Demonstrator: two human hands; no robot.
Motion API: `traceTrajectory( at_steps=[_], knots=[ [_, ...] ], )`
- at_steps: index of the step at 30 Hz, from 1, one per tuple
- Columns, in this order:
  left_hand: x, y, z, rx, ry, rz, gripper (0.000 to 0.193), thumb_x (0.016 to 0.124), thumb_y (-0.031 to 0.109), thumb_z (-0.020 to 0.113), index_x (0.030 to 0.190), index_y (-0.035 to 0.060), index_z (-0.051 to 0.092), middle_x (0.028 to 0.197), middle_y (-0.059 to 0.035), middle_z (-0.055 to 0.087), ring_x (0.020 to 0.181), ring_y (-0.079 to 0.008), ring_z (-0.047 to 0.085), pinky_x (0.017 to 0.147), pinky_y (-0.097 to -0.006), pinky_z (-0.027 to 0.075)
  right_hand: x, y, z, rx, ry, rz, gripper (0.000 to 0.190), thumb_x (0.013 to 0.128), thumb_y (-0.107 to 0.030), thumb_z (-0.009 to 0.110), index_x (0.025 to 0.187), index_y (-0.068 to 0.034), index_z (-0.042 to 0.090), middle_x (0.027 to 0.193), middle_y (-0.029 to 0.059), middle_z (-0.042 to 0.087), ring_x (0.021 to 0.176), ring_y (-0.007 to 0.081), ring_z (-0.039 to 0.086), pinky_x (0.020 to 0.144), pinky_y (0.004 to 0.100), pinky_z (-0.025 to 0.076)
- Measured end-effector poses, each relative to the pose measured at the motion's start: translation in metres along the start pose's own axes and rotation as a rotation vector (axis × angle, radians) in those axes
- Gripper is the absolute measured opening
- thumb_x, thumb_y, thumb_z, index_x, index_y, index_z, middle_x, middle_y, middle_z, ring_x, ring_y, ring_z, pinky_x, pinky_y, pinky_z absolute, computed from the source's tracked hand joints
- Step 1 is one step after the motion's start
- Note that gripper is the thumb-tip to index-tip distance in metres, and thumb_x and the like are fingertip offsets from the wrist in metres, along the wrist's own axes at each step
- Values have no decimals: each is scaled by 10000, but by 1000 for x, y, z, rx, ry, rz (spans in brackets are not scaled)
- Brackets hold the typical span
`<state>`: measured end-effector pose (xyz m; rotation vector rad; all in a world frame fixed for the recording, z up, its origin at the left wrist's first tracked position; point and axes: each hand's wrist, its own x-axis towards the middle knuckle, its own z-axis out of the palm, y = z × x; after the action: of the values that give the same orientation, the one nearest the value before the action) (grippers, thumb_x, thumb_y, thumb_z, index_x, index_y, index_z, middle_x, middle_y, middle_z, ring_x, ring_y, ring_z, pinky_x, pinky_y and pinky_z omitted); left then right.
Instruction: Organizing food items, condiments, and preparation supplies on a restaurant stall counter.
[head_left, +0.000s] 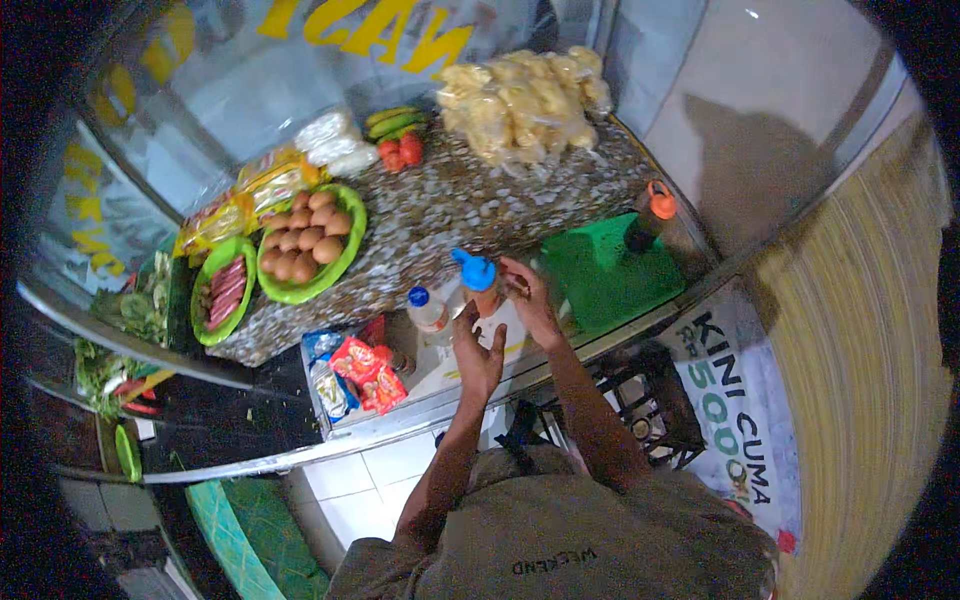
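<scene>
A small bottle with a blue spouted lid and orange-brown contents stands on the pale front strip of the counter. My left hand is at its near side, palm turned up, thumb and fingers apart. Beside its right side, my right hand has curved, spread fingers close to the lid; whether they touch is unclear. Just left of both hands is a clear plastic bottle with a dark blue cap. Red sachets and blue-and-white packets lie farther left.
A green cutting board lies right, with an orange lid beyond. Brown eggs and sausages sit in lime-green baskets. Bagged crackers, tomatoes and noodle packets line the lettered glass. Leafy vegetables are far left.
</scene>
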<state>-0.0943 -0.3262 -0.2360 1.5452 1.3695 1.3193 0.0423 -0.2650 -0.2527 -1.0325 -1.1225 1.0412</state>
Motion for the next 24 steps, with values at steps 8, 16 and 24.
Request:
traceTrajectory(
  at_steps=[8, 16, 24],
  knots=[
    [8, -42, 13, 37, -36, -48, 779, 793, 132, 716, 1414, -41, 280, 1340, -270, 410, 1236, -428, 412, 1053, -467, 345, 3, 73, -2, -24, 127, 156, 470, 824, -23, 639, 1277, -69, 524, 1016, 35, 601, 972, 158, 566, 894, 306, 445],
    [23, -89, 29, 53, -41, 21, 694, 804, -24, 624, 1418, -32, 301, 1405, -220, 403, 1282, -337, 434, 1052, -436, 375, 16, 106, -25, 86, -217, 196, 456, 835, -57, 649, 1274, -37, 525, 1181, 33, 585, 1090, 159, 536, 960, 313, 424],
    [31, -72, 52, -900, 170, -328, 335, 946, 69, 466, 1272, 15, 522, 1177, -69, 553, 1057, -198, 523, 875, -360, 475, -7, 125, -50, -231, -158, 69, 509, 848, -96, 681, 1318, -28, 496, 1257, 46, 570, 1175, 158, 504, 1026, 335, 389]
  ],
)
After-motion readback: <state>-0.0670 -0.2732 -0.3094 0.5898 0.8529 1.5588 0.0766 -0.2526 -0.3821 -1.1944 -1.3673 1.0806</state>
